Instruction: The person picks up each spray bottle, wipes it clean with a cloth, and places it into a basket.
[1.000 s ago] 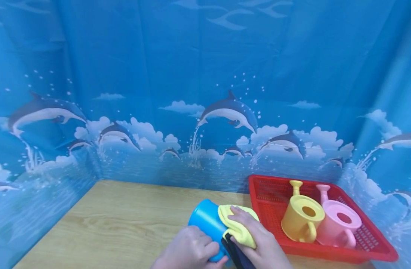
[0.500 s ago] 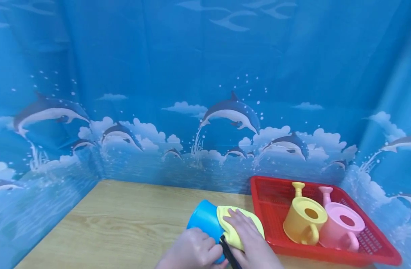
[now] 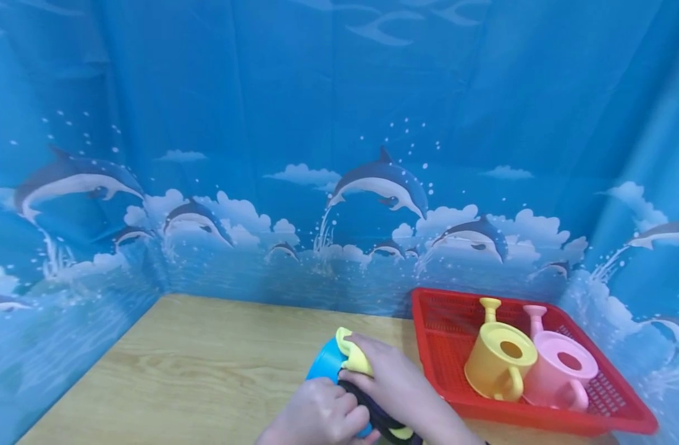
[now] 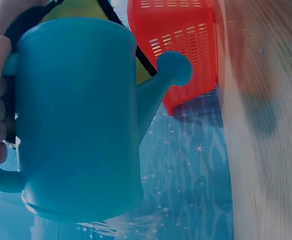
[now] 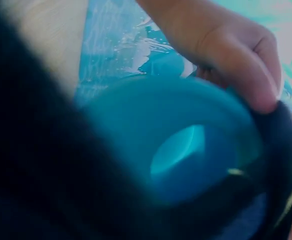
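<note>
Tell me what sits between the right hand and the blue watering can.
A yellow cloth lies between them: the right hand presses it against the blue watering can. The left hand grips the can directly, with nothing between.

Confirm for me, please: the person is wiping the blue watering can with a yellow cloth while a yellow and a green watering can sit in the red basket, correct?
Not quite: the second can in the red basket is pink, not green, as the head view shows. It sits beside the yellow watering can. The rest holds: the right hand presses a yellow cloth on the blue watering can, which the left hand grips.
</note>
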{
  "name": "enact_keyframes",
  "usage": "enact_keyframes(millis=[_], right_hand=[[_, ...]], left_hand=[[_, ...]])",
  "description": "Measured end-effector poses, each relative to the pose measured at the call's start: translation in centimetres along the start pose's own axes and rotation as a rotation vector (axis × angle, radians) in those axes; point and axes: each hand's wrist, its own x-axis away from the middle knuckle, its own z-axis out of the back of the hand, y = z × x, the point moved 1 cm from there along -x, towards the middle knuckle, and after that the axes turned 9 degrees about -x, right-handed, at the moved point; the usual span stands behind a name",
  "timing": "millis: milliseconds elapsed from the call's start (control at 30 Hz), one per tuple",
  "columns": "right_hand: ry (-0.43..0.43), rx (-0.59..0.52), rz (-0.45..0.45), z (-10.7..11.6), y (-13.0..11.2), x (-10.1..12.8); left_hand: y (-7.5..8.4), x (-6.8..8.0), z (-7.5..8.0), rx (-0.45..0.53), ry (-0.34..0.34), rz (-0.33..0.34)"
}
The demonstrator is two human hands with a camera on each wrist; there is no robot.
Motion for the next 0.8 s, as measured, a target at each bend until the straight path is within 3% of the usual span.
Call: enact_keyframes(millis=[300,467,633,800], right_hand=[[-0.033,0.074,0.051,-0.3,-1.2,-1.9],[-0.05,0.09,0.094,-0.4,-1.4,-2.7],[-0.087,0.1,0.074,0.1,-1.0,-1.7],[-0.114,0.083,0.057,1.1,-0.5,-0.2]], left_hand=[[0.7,-1.3,0.7,0.025,0.052,0.019],[0.2,-1.3,0.8,0.044,0.083,0.013],[-0.3,-0.9,1.0,0.066,0.075,0.004],[-0.9,-0.7,1.0,-0.006,0.077,0.014]])
